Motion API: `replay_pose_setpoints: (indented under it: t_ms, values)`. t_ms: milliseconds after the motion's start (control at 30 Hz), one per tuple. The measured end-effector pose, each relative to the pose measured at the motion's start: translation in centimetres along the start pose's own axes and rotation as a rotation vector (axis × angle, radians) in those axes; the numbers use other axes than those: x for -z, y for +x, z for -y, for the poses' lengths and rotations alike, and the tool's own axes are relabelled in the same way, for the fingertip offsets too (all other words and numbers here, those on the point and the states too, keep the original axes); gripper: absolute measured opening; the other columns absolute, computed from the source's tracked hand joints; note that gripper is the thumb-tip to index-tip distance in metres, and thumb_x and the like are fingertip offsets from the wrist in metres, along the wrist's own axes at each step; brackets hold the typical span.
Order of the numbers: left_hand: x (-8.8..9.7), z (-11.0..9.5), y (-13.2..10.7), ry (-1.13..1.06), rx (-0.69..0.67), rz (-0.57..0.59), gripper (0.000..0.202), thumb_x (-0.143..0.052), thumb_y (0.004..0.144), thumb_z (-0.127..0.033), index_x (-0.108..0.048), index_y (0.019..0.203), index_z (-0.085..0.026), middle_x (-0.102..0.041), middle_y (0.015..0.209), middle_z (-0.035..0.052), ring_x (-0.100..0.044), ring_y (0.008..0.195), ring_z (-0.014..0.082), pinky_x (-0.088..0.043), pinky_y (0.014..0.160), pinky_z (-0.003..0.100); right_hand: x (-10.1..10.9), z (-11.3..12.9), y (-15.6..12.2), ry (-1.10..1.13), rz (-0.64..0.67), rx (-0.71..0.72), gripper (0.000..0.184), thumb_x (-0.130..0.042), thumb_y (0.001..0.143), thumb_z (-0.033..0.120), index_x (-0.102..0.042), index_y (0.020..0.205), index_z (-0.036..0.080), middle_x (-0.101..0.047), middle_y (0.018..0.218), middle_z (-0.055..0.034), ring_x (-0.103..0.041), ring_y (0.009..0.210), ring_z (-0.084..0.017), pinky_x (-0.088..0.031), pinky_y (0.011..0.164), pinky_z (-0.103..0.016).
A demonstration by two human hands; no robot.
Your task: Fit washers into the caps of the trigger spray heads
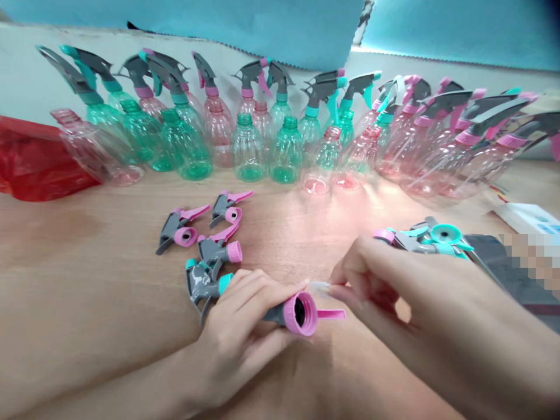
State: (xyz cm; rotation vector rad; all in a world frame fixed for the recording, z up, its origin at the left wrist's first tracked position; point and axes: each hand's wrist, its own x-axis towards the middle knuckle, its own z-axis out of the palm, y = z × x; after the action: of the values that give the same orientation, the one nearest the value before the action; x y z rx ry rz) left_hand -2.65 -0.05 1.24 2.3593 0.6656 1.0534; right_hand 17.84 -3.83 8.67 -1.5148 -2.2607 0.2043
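The left hand (238, 326) is closed around a spray head (300, 312), low and centre over the table (87, 291). Its pink collar is turned up toward the camera, so the dark mouth shows. The right hand (371, 274) pinches a small clear piece (319, 286) between thumb and fingertips, just above the collar and very near its rim; what the piece is cannot be told.

The work looks like bringing the clear piece to the collar's mouth. To do it well, the left hand should probably hold the collar steady and square to the piece. The right should grip close to the tip and line it up with the centre of the opening, pushing straight rather than at an angle.

Just beyond the left hand lie four loose heads (205, 245), three pink and one teal. Another small heap (429, 239) sits behind the right hand. Along the back stand green and pink bottles (249, 146), some capped, some bare. A red bag (35, 157) lies at far left.
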Motion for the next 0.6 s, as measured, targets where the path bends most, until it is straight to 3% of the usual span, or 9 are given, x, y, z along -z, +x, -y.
replay_pose_setpoints:
  t_ms: [100, 300, 433, 600]
  values:
    - [0.0, 0.2, 0.0, -0.006, 0.015, 0.007, 0.03, -0.057, 0.092, -0.026, -0.054, 0.12, -0.018, -0.069, 0.087, 0.0037, -0.06, 0.075, 0.0156, -0.043, 0.069, 0.03, 0.6, -0.2, 0.8, 0.212, 0.043, -0.068, 0.018, -0.057, 0.079, 0.016, -0.046, 0.067, 0.025, -0.054, 0.053, 0.0068, -0.046, 0.044, -0.011, -0.03, 0.039, -0.023]
    - [-0.2, 0.2, 0.0, -0.076, 0.025, -0.013, 0.026, -0.056, 0.092, -0.029, -0.056, 0.117, -0.02, -0.069, 0.088, 0.0053, -0.061, 0.077, 0.0166, -0.047, 0.07, 0.031, 0.0, -1.3, 2.6, 0.591, 0.326, -0.253, 0.018, -0.069, 0.076, 0.032, -0.053, 0.071, 0.025, -0.059, 0.063, 0.0067, -0.051, 0.055, -0.01, -0.038, 0.045, -0.022]
    - [-0.1, 0.0, 0.2, -0.093, 0.048, 0.003, 0.025, -0.055, 0.092, -0.03, -0.057, 0.115, -0.02, -0.07, 0.087, 0.0056, -0.062, 0.076, 0.0171, -0.048, 0.069, 0.031, -0.2, -1.9, 2.8, 0.648, 0.352, -0.266, 0.016, -0.068, 0.078, 0.034, -0.055, 0.076, 0.025, -0.06, 0.069, 0.0071, -0.053, 0.061, -0.01, -0.042, 0.052, -0.022]
    - [0.0, 0.1, 0.1, -0.113, 0.029, 0.014, 0.025, -0.057, 0.092, -0.026, -0.056, 0.116, -0.02, -0.07, 0.091, 0.0064, -0.062, 0.078, 0.0173, -0.049, 0.07, 0.031, 0.2, -1.6, 2.7, 0.623, 0.367, -0.217, 0.013, -0.066, 0.081, 0.032, -0.057, 0.076, 0.025, -0.063, 0.069, 0.008, -0.055, 0.06, -0.009, -0.041, 0.049, -0.021]
